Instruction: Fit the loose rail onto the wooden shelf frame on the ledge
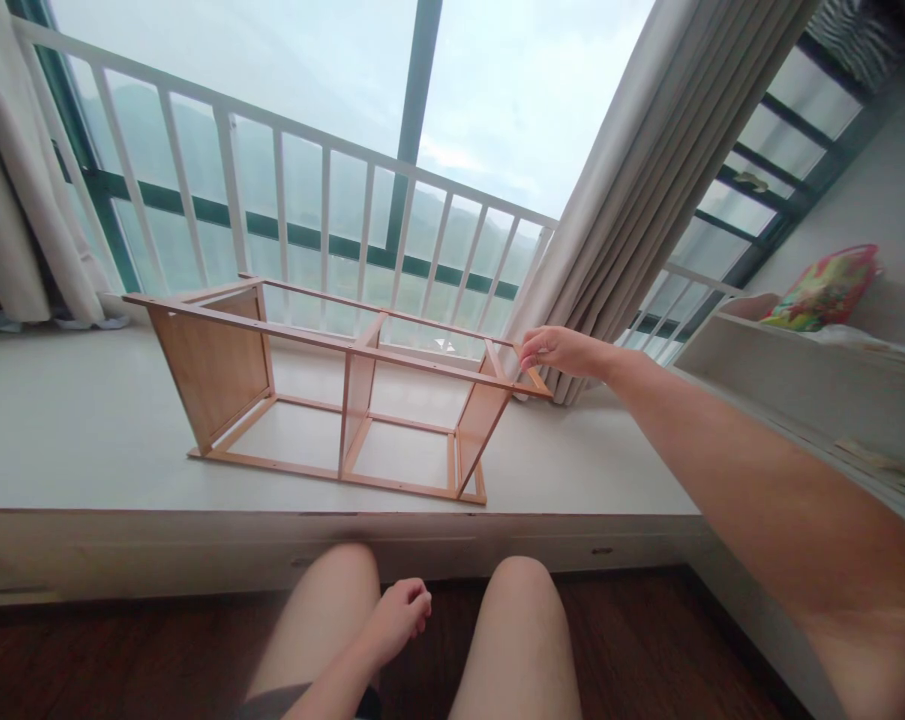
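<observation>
The shelf [357, 400] lies on its long side on the white ledge [84, 420], an open frame of warm orange-brown wood with a smooth, faintly shiny face. Slim straight rails run its length, two along the top and two along the bottom, and small dark dots mark the upper near rail [302, 338]. Three flat boards stand upright between them: the left board [216, 365], broad and plain; the middle board [356, 385], seen almost edge-on; and the right board [483, 425], slanting in view. The bays between are open, showing the white surface through the frame. At the right end the rails run on past the last board.

The right hand [546, 348] reaches to that end, fingers bent and fingertips at the upper corner; whether they pinch the wood or only touch it, I cannot tell. The left hand [401, 615] is low, beside the left thigh [328, 620], its fingers curled in toward the palm.

Behind the shelf runs a white railing [231, 180], with a window [534, 90] beyond and a grey-beige curtain [639, 180] at the right. Dark wood floor [632, 640] shows below.
</observation>
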The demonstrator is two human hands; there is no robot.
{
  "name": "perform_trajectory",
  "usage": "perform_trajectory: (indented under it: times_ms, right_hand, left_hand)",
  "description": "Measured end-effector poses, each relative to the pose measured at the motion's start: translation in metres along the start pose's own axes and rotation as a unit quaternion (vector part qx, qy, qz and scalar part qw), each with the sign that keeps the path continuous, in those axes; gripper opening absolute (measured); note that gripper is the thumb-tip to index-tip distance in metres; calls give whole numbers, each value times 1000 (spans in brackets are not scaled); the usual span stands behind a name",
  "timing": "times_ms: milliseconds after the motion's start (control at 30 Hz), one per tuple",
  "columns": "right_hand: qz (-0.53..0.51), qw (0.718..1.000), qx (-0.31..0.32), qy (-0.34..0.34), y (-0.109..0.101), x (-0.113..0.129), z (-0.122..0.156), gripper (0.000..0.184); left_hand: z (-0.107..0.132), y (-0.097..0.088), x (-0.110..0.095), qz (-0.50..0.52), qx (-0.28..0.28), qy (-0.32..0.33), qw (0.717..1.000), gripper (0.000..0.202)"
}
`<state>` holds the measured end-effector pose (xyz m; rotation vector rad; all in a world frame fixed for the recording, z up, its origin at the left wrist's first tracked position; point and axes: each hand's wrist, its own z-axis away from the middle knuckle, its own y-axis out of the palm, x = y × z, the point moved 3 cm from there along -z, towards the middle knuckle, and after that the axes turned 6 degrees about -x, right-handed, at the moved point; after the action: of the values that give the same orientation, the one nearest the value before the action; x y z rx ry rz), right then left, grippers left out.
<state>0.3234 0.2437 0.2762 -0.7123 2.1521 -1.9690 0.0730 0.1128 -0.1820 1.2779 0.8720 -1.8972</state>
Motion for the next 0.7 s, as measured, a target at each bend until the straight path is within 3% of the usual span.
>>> perform_trajectory:
  times_ms: [433, 700]
  right_hand:
    - [79, 996, 14, 41, -2, 6, -6, 21]
    - [115, 974, -42, 192, 7, 19, 13, 49]
  left_hand:
    - [-2, -1, 7, -2, -4, 10, 1000, 26]
    - [-1, 0, 8, -10, -2, 12, 1000, 32]
